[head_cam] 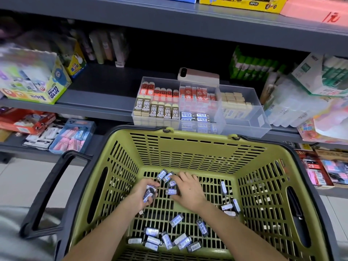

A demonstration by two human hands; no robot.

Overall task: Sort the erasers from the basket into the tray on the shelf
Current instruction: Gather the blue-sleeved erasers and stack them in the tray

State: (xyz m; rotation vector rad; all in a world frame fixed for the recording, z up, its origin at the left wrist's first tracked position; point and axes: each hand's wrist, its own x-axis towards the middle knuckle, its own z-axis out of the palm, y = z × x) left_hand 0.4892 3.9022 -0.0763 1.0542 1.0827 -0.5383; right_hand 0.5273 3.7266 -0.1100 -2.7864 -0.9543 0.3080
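Olive-green basket [188, 157], slotted lattice pattern, with black handles [47, 193]. The loose erasers [176, 220] inside have blue-and-white sleeves over black bodies. In the clear tray [244, 127] on the grey shelf [105, 102]: red-orange erasers [160, 92] at 11 o'clock, tan-brown "2B" sleeves [156, 110] at 8 o'clock, cream blocks [235, 104] at 3 o'clock.
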